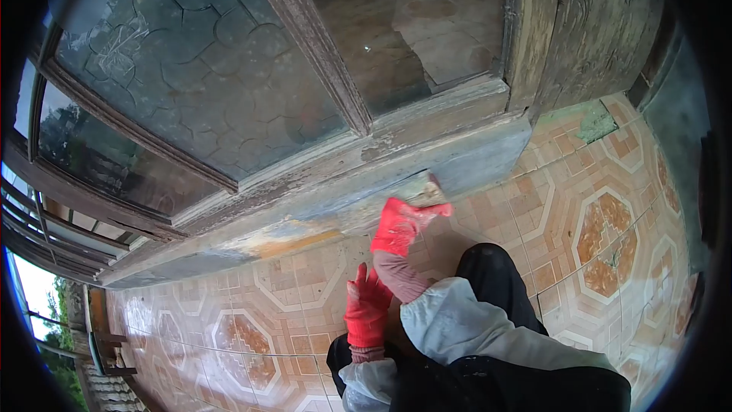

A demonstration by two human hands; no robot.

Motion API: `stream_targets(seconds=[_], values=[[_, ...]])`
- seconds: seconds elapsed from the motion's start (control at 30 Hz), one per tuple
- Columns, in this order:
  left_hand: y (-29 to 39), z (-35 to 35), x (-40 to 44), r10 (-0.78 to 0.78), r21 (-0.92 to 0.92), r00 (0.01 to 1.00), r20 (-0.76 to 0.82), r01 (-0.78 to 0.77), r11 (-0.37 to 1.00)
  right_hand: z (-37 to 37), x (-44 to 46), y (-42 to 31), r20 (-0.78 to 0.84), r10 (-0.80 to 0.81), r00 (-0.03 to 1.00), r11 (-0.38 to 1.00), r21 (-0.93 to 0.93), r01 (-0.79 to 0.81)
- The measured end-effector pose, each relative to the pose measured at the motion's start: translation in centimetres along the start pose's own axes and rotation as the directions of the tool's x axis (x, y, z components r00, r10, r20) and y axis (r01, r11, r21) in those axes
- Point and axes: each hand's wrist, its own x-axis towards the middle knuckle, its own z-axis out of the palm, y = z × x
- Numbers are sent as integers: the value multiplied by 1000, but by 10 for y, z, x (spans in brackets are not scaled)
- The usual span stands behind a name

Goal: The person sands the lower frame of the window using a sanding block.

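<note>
My right hand (pixel 404 225), in a red work glove, reaches to the low grey ledge (pixel 484 152) under the window. Its fingers close on a worn, pale block-like piece (pixel 419 189) with a darker reddish end, pressed against the ledge face; its exact kind I cannot make out. My left hand (pixel 368 307), also in a red glove, is lower and to the left, above my lap. Its fingers are apart and nothing shows in them. Yellow and white stains (pixel 282 236) mark the ledge to the left of the right hand.
A weathered wooden window frame (pixel 320 53) with glass panes rises above the ledge. Patterned tiles (pixel 606 244) cover the floor around my bent knees (pixel 496 275). A greenish patch (pixel 596 122) lies on the floor near a wooden post. At far left stands a railing (pixel 99 343).
</note>
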Motion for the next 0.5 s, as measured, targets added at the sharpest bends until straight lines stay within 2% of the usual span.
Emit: stream_targets(seconds=[0.07,0.13,0.2,0.3,0.33,0.4,0.47,0.5], values=[[-1,-10,3,37,-53,999,38,-35,998,7,-11,-2,136,33,990,999,-26,-29],[-1,-32,4,115,-28,993,29,-114,993,-8,10,6,166,60,984,998,-8,-59],[1,-26,-2,161,-60,987,17,-159,985,-36,57,16,103,98,990,994,47,-103],[4,-20,-12,212,-35,976,-47,-213,976,-96,154,16,-148,74,986,995,73,-64],[2,-15,-14,214,-62,976,-39,-217,974,-115,184,11,-255,26,967,1000,11,-24],[2,-9,-12,253,-50,966,-56,-255,966,-127,207,-35,-436,-87,896,903,-415,-114],[1,-12,-10,255,-95,967,-22,-256,962,-108,191,-61,-351,-307,885,724,-689,-22],[2,-16,-9,244,-114,970,3,-242,964,-86,153,-70,-161,-421,893,734,-639,231]])
